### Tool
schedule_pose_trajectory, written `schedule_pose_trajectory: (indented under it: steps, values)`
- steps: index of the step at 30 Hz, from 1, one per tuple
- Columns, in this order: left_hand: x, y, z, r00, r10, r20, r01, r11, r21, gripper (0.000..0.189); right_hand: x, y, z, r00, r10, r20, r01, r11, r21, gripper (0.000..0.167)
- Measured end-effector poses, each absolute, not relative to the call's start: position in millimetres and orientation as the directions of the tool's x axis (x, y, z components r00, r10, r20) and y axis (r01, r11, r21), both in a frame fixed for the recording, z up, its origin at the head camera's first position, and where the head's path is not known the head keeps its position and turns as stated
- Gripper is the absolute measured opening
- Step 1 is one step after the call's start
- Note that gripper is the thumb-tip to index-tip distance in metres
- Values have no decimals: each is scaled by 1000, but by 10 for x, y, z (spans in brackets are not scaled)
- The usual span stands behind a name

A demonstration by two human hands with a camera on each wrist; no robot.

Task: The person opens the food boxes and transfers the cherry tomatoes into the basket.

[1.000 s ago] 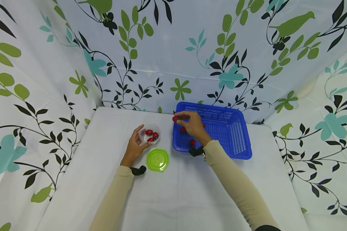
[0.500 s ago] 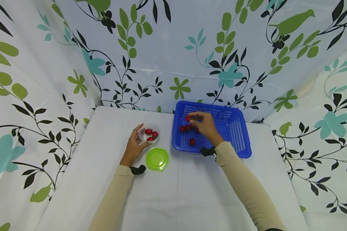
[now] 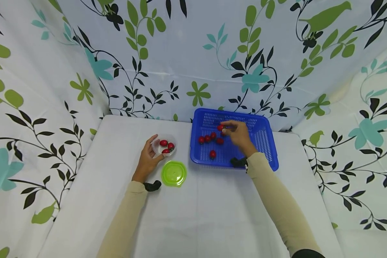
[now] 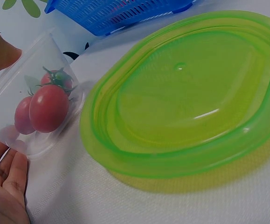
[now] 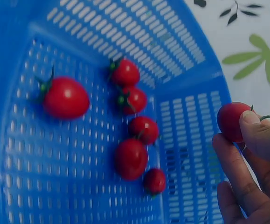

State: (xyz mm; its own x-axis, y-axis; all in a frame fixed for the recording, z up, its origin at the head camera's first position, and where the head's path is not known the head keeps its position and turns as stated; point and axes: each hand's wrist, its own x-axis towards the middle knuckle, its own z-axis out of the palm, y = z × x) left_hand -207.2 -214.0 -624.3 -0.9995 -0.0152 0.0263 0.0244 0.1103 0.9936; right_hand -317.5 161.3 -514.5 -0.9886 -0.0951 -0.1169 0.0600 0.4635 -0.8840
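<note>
My left hand (image 3: 147, 160) grips a small clear plastic container (image 3: 173, 139) by its side. Inside it lie a few cherry tomatoes (image 4: 48, 108), red with green stems. Just in front of the container, a translucent green lid (image 3: 174, 174) rests on the white cloth. My right hand (image 3: 240, 137) is over the blue perforated basket (image 3: 263, 125), pinching one cherry tomato (image 5: 231, 121) between thumb and fingers. Below that hand, several more cherry tomatoes (image 5: 131, 158) sit on the basket's floor, one (image 5: 66, 98) of them apart from the row.
A white cloth (image 3: 193, 211) covers the table. Patterned curtains (image 3: 177, 68) with leaves and birds close in the back and both sides. The basket's back edge stands close to the rear curtain. Both wrists wear black camera mounts (image 3: 152, 186).
My right hand has moved right, from the basket's left rim to over its middle, still pinching a tomato. The left hand keeps its grip on the container. The head view has tilted slightly.
</note>
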Motion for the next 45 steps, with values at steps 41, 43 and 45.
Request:
schedule_pose_trajectory:
  steps: [41, 43, 45]
  values:
    - [-2104, -2155, -6247, -999, -29, -23, -26, 94, 995, 96, -3445, 1967, -5466, -949, -120, -291, 145, 655, -742, 30]
    - [-2106, -2154, -6261, -999, -27, -22, -24, 82, 996, 96, -3446, 1966, -5478, -947, -119, -298, 148, 661, -736, 30]
    - [-2104, -2151, -6266, -999, -25, -19, -21, 76, 997, 96, -3443, 1963, -5484, -946, -121, -300, 147, 664, -733, 31]
